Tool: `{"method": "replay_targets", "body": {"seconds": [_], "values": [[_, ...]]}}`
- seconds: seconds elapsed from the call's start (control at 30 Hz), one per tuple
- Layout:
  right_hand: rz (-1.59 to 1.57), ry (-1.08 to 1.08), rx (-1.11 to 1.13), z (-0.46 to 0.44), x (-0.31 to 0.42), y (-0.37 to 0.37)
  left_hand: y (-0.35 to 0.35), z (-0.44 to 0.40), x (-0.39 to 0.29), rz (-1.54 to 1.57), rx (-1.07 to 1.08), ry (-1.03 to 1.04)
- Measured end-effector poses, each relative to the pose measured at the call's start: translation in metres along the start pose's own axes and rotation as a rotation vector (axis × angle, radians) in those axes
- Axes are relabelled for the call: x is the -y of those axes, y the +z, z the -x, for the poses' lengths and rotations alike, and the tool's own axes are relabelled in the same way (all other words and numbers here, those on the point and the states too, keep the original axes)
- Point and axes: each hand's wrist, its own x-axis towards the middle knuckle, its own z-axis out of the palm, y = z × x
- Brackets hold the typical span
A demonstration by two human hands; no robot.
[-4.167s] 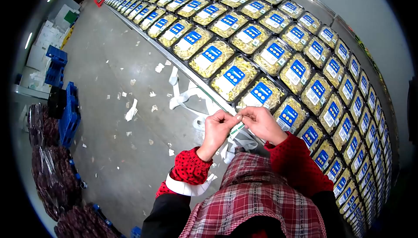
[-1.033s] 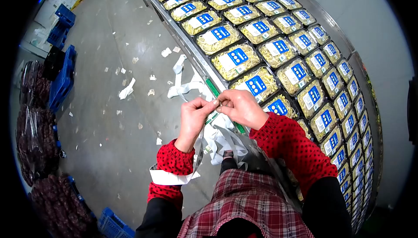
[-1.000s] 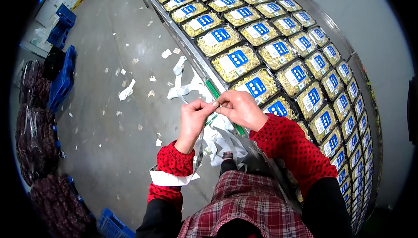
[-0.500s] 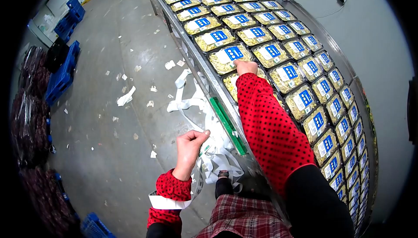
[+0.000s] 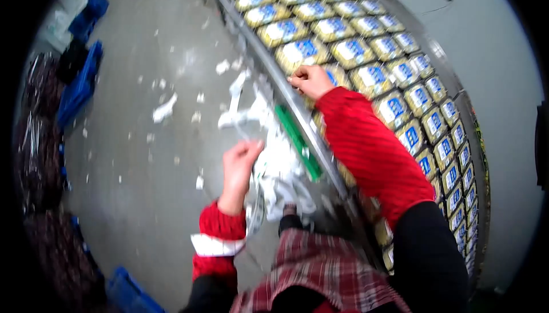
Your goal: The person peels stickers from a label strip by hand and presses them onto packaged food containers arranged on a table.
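My left hand is over the floor side, its fingers pinched together on the end of a pale label strip that hangs down beside the wrist. A white band circles the left red sleeve. My right hand hovers at the near edge of the packed trays, thumb and fingers together; whether anything is between them is too blurred to tell. Beside it lie black trays of pale sprouts with blue and white labels. A green strip is fixed along the metal table edge.
White backing strips lie heaped on the floor by my foot, with paper scraps scattered farther left. Blue crates and dark wrapped sacks line the left side. A grey wall rises beyond the trays.
My right hand has drawn back from the tray label toward the table edge. My left hand has moved slightly up and left in view, still with the strip. Earlier, both hands were together.
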Motion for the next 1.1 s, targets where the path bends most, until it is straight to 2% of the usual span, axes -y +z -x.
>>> {"method": "replay_targets", "body": {"seconds": [0.03, 0.07, 0.1, 0.13, 0.2, 0.27, 0.3, 0.33, 0.4, 0.43, 0.47, 0.53, 0.6, 0.63, 0.67, 0.73, 0.77, 0.8, 0.87, 0.9, 0.93, 1.0, 1.07, 1.1], "values": [[-0.085, -0.128, 0.168, 0.049, 0.025, 0.003, 0.002, 0.003, -0.006, 0.064, 0.045, 0.030], [-0.111, -0.160, 0.273, 0.097, 0.047, 0.005, 0.009, 0.005, -0.013, 0.133, 0.106, 0.083], [-0.114, -0.213, 0.357, 0.126, 0.041, 0.007, 0.016, 0.008, -0.016, 0.158, 0.160, 0.086], [-0.112, -0.147, 0.475, 0.154, 0.050, 0.000, 0.025, 0.009, -0.020, 0.183, 0.226, 0.099], [-0.313, -0.165, 0.441, 0.192, 0.046, -0.005, 0.048, 0.010, -0.020, 0.191, 0.295, 0.096], [-0.213, -0.231, 0.286, 0.221, 0.038, -0.007, 0.070, 0.024, -0.029, 0.008, 0.475, 0.060], [-0.273, -0.072, 0.276, 0.236, 0.043, -0.014, 0.080, 0.029, -0.029, 0.080, 0.560, 0.022], [-0.332, -0.005, 0.197, 0.247, 0.041, -0.018, 0.091, 0.035, -0.025, 0.056, 0.565, 0.050], [-0.383, 0.238, 0.123, 0.268, 0.012, -0.032, 0.102, 0.038, -0.013, 0.011, 0.583, -0.038], [-0.267, 0.233, 0.066, 0.279, 0.008, -0.045, 0.101, 0.038, -0.009, -0.084, 0.612, -0.012], [-0.055, 0.338, 0.098, 0.292, 0.008, -0.062, 0.102, 0.040, -0.006, -0.096, 0.631, -0.024], [0.227, 0.295, 0.398, 0.314, 0.000, -0.090, 0.105, 0.057, -0.018, -0.122, 0.763, 0.071], [0.303, 0.457, 0.766, 0.348, -0.003, -0.106, 0.103, 0.087, -0.046, -0.607, 1.156, 0.027], [0.269, 0.381, 0.883, 0.364, -0.015, -0.107, 0.105, 0.103, -0.044, -0.631, 1.265, 0.084], [0.250, 0.390, 0.874, 0.379, -0.017, -0.103, 0.104, 0.115, -0.036, -0.635, 1.377, 0.078], [0.287, 0.599, 1.222, 0.402, -0.015, -0.097, 0.109, 0.148, -0.033, -0.696, 1.632, -0.047], [0.306, 0.534, 1.252, 0.416, -0.012, -0.096, 0.112, 0.162, -0.021, -0.762, 1.739, -0.060], [0.223, 0.545, 1.205, 0.433, -0.015, -0.094, 0.117, 0.178, -0.019, -0.774, 1.782, -0.215], [0.231, 0.209, 1.133, 0.459, -0.022, -0.097, 0.117, 0.183, 0.030, -0.499, 1.748, -0.276], [0.149, 0.202, 1.195, 0.471, -0.027, -0.098, 0.118, 0.168, 0.059, -0.402, 1.554, -0.416], [0.211, 0.231, 1.187, 0.488, -0.023, -0.100, 0.112, 0.164, 0.083, -0.423, 1.303, -0.362], [0.049, 0.264, 1.200, 0.520, -0.018, -0.112, 0.081, 0.161, 0.129, -1.392, 1.196, 0.093], [-0.188, 0.283, 0.954, 0.564, -0.028, -0.126, 0.029, 0.201, 0.173, -1.745, 1.206, 0.175], [-0.285, 0.359, 0.880, 0.582, -0.028, -0.133, -0.023, 0.216, 0.234, -1.486, 1.182, 0.526]]}}
